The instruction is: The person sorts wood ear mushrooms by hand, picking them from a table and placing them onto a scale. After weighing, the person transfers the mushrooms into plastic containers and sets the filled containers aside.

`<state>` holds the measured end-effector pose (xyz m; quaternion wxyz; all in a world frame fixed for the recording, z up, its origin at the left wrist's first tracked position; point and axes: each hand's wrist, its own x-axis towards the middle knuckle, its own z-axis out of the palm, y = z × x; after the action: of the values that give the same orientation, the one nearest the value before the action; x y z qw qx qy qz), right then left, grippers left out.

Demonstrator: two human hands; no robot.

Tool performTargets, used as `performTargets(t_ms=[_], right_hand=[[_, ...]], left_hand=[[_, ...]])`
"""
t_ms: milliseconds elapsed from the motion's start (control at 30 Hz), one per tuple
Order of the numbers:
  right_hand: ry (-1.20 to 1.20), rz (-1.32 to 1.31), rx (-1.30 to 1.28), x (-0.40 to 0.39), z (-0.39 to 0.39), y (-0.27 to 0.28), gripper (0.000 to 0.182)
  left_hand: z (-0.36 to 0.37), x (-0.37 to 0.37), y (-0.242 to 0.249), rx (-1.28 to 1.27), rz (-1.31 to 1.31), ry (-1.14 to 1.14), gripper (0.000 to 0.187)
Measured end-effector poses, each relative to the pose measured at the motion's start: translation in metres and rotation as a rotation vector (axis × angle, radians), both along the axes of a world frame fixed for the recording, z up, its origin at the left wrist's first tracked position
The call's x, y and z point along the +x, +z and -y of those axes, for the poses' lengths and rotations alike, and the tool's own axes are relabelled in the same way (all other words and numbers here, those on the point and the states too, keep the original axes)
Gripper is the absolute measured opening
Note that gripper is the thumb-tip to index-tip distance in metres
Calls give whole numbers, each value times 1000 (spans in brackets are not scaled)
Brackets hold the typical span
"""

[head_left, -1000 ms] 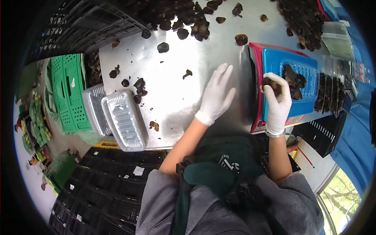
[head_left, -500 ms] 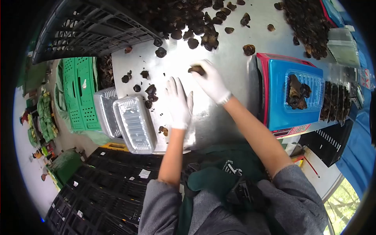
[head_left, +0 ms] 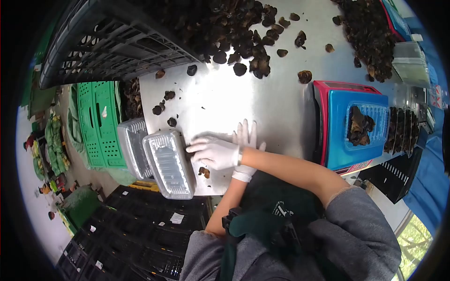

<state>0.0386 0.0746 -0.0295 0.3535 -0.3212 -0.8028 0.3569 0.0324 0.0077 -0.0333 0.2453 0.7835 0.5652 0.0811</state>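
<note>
Toward nine o'clock, two clear trays (head_left: 168, 164) lie just beside the right hand (head_left: 216, 152), its fingers slightly parted and pointing to nine, a brown piece (head_left: 204, 172) near it at six; whether it pinches anything, I cannot tell. At twelve sits a dark pile (head_left: 234, 33), the left hand (head_left: 244, 136) spreads its fingers that way beneath the crossing right wrist, and at three a blue-topped scale (head_left: 338, 126) bears dark pieces (head_left: 358, 127) in a clear container (head_left: 382, 122).
</note>
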Motion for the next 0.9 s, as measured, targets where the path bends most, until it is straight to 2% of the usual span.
performTargets(t_ms=[33,100,167,200,233,267,300,367,433,467,500,567,600,633,700,767,833,900], right_hand=[[-166,-79,3,5,1,9,37],[-132,125,-332,49,-53,49,39],[-477,217,36,88,-127,50,42],[-674,270,186,107,-164,51,46],[-868,337,314,120,-183,43,60],[-929,460,309,135,-201,23,65],[-818,452,168,149,-210,7,61],[-536,599,-40,165,-201,5,52],[-436,273,-319,179,-180,16,41],[-526,93,-209,186,-166,18,34],[-667,-60,-327,191,-152,32,32],[-889,16,-167,210,-142,26,36],[-981,198,-23,210,-138,18,44],[-1026,401,-7,203,-129,2,49],[-905,553,-57,186,-97,2,50],[-817,447,-114,165,-49,18,49],[-734,435,-155,146,5,33,51],[-612,487,-190,141,63,40,48]], left_hand=[[-8,-5,-6,-37,74,66,72],[-28,-20,-20,-117,221,201,73],[-62,-25,10,188,-172,214,66],[-71,-33,8,209,-201,264,66],[-81,-44,5,233,-231,313,67],[-89,-53,3,258,-261,360,67],[-95,-59,1,277,-240,420,68],[-105,-68,-5,309,-195,540,70],[-109,-67,-6,320,-155,643,69],[-111,-61,4,363,-98,593,68],[-112,-53,15,402,-42,542,66],[-120,-28,17,321,271,312,65],[-126,-12,9,283,415,293,65],[-135,5,1,266,541,305,67],[-148,25,13,236,439,212,62],[-139,27,13,256,261,61,54],[-101,19,2,171,472,164,44],[-57,1,12,92,493,233,44]])
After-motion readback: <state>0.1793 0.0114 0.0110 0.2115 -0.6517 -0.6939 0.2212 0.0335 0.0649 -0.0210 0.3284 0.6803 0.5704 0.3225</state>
